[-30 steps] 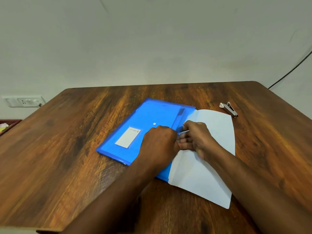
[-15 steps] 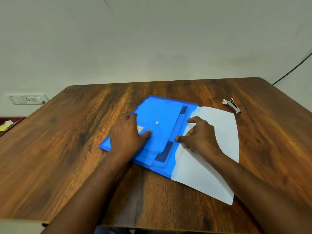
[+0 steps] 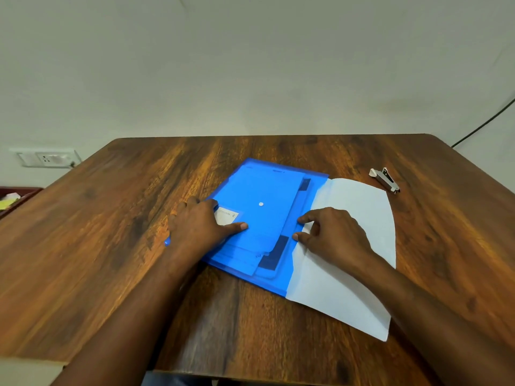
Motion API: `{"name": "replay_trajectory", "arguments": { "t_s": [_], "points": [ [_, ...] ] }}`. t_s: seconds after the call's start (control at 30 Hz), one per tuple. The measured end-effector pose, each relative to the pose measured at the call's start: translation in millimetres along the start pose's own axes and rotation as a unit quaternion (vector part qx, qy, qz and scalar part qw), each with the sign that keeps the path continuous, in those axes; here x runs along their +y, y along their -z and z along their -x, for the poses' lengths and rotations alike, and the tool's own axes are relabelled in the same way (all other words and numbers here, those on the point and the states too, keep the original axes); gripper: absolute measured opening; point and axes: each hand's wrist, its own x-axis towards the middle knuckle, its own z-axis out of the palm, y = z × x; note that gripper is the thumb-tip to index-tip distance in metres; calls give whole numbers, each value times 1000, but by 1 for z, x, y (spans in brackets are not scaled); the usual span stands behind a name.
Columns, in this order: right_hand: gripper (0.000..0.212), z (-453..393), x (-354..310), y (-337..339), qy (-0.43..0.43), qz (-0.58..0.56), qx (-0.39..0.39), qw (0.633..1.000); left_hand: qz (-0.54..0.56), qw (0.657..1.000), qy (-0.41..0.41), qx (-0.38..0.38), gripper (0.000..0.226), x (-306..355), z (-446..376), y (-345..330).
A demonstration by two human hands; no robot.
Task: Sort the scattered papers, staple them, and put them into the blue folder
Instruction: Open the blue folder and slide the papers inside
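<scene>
A blue folder lies in the middle of the wooden table, its flap folded over with a white snap dot showing. White papers stick out of the folder's right side, partly inside it. My left hand rests flat on the folder's left part, covering part of a white label. My right hand lies on the papers at the folder's opening, its thumb and forefinger pressing the paper edge.
A small silver stapler lies on the table to the right, beyond the papers. A wall socket sits at the left, and a black cable runs down the wall at the right. A tray stands off the table's left edge.
My left hand left the folder's opening and moved left onto the folder's label side. The flap now lies folded over the folder. My right hand stayed on the papers.
</scene>
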Motion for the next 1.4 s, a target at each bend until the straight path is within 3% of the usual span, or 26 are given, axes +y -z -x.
{"name": "replay_trajectory", "arguments": {
  "t_s": [0.2,0.33,0.43,0.53,0.63,0.9,1.4],
  "points": [
    [62,8,44,22,-76,37,89,992,-15,1000,7,7,116,-8,11,3],
    [81,8,72,44,-173,22,54,983,-44,999,6,26,98,-11,17,7],
    [72,5,73,58,-216,1,17,976,-57,998,-3,36,99,-11,20,9],
    [55,-2,80,63,-253,-68,26,965,-59,998,-13,36,92,-7,20,13],
    [62,-6,87,67,-283,-141,39,948,-42,999,-20,21,83,-2,19,17],
    [71,-14,88,67,-279,-127,38,951,-1,999,-11,32,66,1,20,18],
    [62,-32,99,60,-292,-141,20,946,92,995,25,36,46,-4,21,18]
  ]
}}
